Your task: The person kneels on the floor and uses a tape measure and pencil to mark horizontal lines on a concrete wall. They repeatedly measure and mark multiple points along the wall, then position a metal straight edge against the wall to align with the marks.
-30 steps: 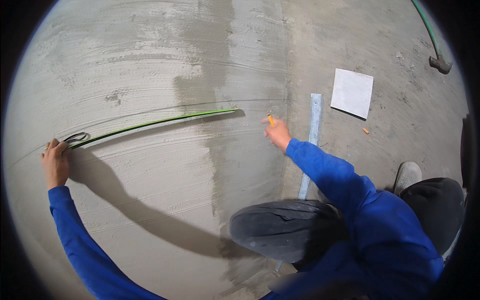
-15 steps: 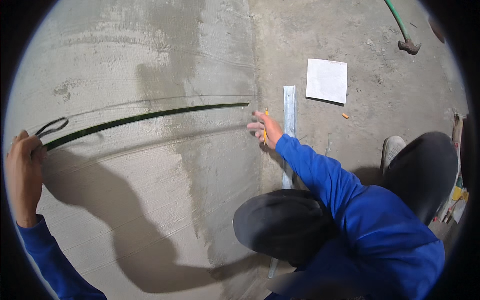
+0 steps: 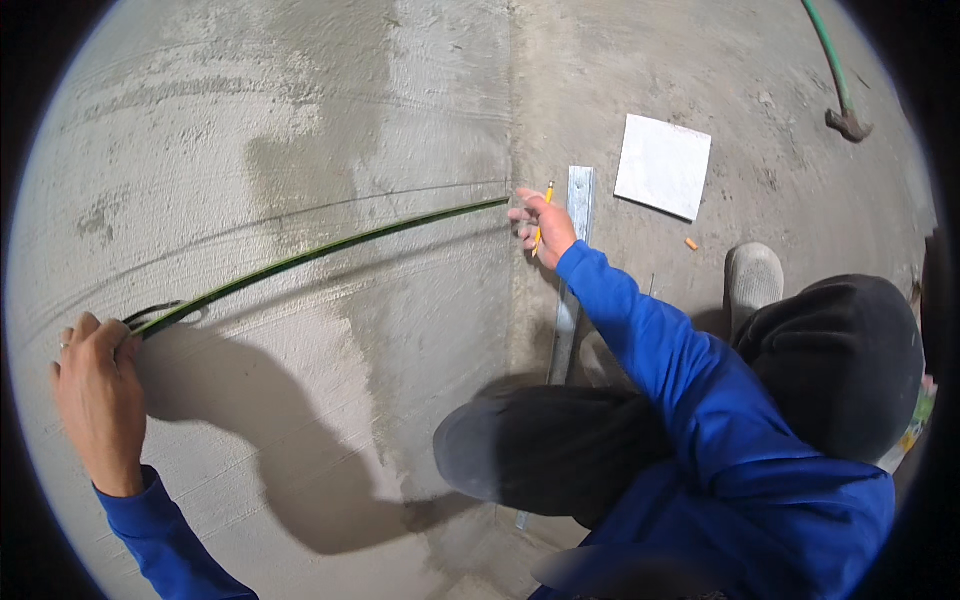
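A long, narrow dark-green tape measure blade (image 3: 330,250) stretches across the rough plastered wall (image 3: 300,400). My left hand (image 3: 105,400) grips its left end, with a black cord loop (image 3: 170,308) beside the fingers; the case, if there, is hidden by the hand. The blade's far tip reaches nearly to the corner where wall and floor meet. By that tip is my right hand (image 3: 548,228), its fingers partly spread toward the wall. A yellow pencil (image 3: 548,193) with a dark end is held upright in that hand.
On the concrete floor lies a galvanized metal channel (image 3: 580,183), partly behind my right arm and leg. A white square tile (image 3: 662,168), a small orange piece (image 3: 691,244) and a green-handled hammer (image 3: 848,122) lie farther right. My bent knees (image 3: 850,370) occupy the lower right.
My left hand and the blade's left end have shifted right and down in view. The blade tip now meets the corner, my right hand has risen slightly, and the pencil tilts more.
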Tool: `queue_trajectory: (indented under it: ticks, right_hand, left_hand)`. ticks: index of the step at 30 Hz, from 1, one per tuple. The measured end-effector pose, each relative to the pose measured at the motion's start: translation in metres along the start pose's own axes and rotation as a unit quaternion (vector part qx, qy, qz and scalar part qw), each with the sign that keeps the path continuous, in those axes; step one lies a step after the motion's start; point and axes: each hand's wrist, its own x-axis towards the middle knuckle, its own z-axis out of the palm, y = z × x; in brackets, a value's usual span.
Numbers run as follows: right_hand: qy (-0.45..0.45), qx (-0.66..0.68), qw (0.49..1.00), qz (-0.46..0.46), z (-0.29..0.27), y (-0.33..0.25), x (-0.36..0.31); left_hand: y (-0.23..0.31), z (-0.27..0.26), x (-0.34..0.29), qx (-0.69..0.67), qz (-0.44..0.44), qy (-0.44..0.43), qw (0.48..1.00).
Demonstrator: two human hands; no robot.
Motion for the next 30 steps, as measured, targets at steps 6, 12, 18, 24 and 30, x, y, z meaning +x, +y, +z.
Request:
queue_trajectory:
  ticks: [6, 12, 18, 24, 30]
  right_hand:
    - [0.010, 0.037, 0.999, 0.027, 0.019, 0.006, 0.000]
    - [-0.012, -0.004, 0.999, 0.043, 0.027, -0.001, -0.009]
    - [0.006, -0.079, 0.997, -0.007, 0.045, 0.000, -0.002]
    - [-0.015, 0.124, 0.991, 0.050, 0.053, 0.001, 0.011]
    - [-0.041, 0.042, 0.998, 0.004, 0.055, 0.006, 0.023]
  left_hand:
    - [0.001, -0.023, 0.007, 0.029, 0.019, -0.102, 0.994]
    - [-0.016, -0.047, 0.024, 0.045, -0.021, -0.166, 0.985]
    - [-0.019, -0.050, 0.029, 0.041, 0.003, -0.179, 0.983]
    - [-0.016, -0.037, 0.041, 0.038, -0.004, -0.166, 0.985]
    - [-0.012, -0.034, 0.042, 0.045, -0.004, -0.157, 0.987]
